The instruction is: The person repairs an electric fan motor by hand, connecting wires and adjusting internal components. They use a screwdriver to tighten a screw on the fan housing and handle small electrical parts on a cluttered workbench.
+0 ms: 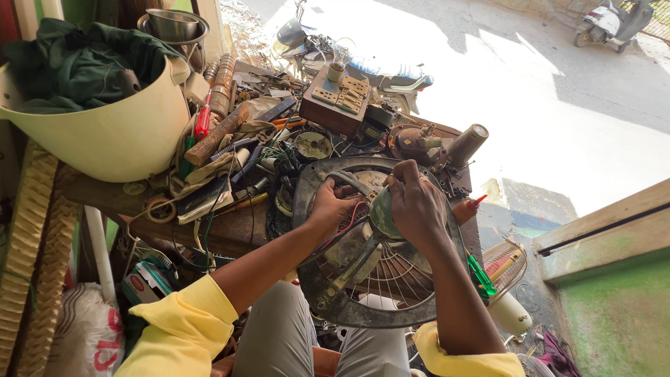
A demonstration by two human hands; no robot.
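From the head camera, I held a round, dark fan frame (328, 293) tilted across my lap, its wire grille (391, 269) showing through the lower half. My left hand (331, 206) was curled closed on the red and black wires (347, 222) near the frame's hub. My right hand (417, 204) was closed over the grey-green motor housing (383, 215) at the hub, fingertips pinched at its upper edge. Beyond the frame's top rim lay a cluttered workbench (230, 230), with a brown switchboard (336, 101) further back. Left of the frame stood a cream tub (112, 136) of green cloth. A green screwdriver (480, 274) lay just right of the frame.
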